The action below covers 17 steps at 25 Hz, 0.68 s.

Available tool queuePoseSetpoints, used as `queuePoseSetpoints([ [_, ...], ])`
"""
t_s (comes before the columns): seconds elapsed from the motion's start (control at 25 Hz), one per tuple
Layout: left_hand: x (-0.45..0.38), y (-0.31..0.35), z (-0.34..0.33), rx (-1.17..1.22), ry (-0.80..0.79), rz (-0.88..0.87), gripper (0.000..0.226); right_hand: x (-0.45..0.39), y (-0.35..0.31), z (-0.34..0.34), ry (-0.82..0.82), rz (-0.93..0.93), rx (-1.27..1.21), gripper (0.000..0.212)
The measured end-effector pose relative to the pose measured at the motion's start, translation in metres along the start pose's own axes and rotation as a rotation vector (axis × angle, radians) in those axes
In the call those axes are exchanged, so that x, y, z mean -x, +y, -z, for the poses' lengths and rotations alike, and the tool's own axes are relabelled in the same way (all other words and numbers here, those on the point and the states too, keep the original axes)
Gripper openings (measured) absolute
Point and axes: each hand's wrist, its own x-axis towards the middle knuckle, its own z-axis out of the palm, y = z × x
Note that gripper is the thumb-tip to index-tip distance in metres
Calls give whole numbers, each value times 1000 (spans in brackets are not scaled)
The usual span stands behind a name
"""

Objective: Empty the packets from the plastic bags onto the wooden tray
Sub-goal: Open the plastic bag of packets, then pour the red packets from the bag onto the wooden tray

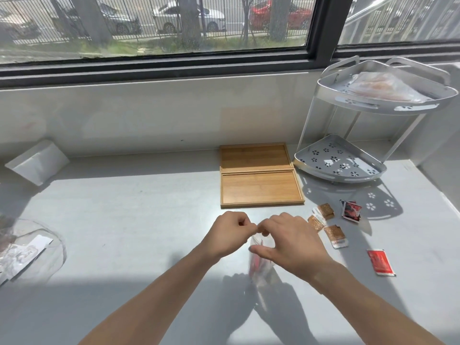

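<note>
Both hands meet above the middle of the counter (124, 220), near its front edge: the left hand (227, 235) is curled with fingertips pinched on the top edge of a small clear bag (260, 265), and the right hand (291, 242) pinches the same edge from the other side, thumb stretched below; they look to be pulling the mouth apart. The bag hangs between them, blurred, with something red inside. The task seems barely begun as far as the goal goes: the near tray (262, 189) and the far tray (256, 156), touching each other toward the back right, hold nothing. Loose packets lie on the counter to the right of the hands instead: 3 brown packets (323, 224), a red and black packet (351, 211) and a red packet (380, 262), all short of the trays. A fuller bag (387, 89) rests on the top shelf of the rack (338, 165) in the back right corner, and another bag (25, 247) lies at the left edge. Left to do, I judge: open this bag, tip it onto a tray, then handle the remaining bags and loose packets
</note>
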Motion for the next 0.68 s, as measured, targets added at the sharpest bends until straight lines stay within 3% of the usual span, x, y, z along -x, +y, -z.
queuePoseSetpoints([
  [0.28,-9,-14,10,208,18,19,25,-24,6,-4,66,0,44,19],
  [0.4,-19,-35,11,240,3,189,24,-31,3,8,127,10,-62,13],
  [0.56,-35,-61,-2,151,-185,414,23,-42,-2,30,194,31,-260,5],
  [0.68,-51,-68,-4,575,-268,433,29,-56,3,44,245,34,-312,5],
])
